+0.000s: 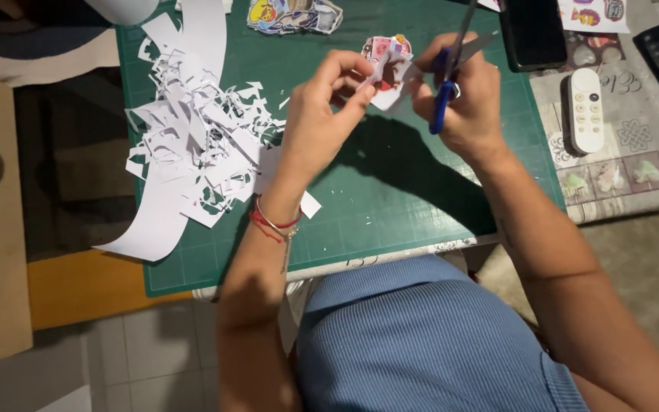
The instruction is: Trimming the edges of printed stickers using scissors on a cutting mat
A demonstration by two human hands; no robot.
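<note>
Mid-cut above green cutting mat [390, 191]: left hand [322, 114] fingers pinched on small printed sticker cutout [389, 70]; right hand [463, 99] fingers closed through blue-handled scissors [451, 72], blades apart. Likely needed next: slow turning of paper, careful trimming along outline.

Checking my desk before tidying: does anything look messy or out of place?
Yes. A heap of white paper offcuts litters the green cutting mat beside the left hand, and one long curled strip hangs over the mat's near edge.

Hands [398, 99] trim sticker [387, 69] with scissors [451, 69].
</note>
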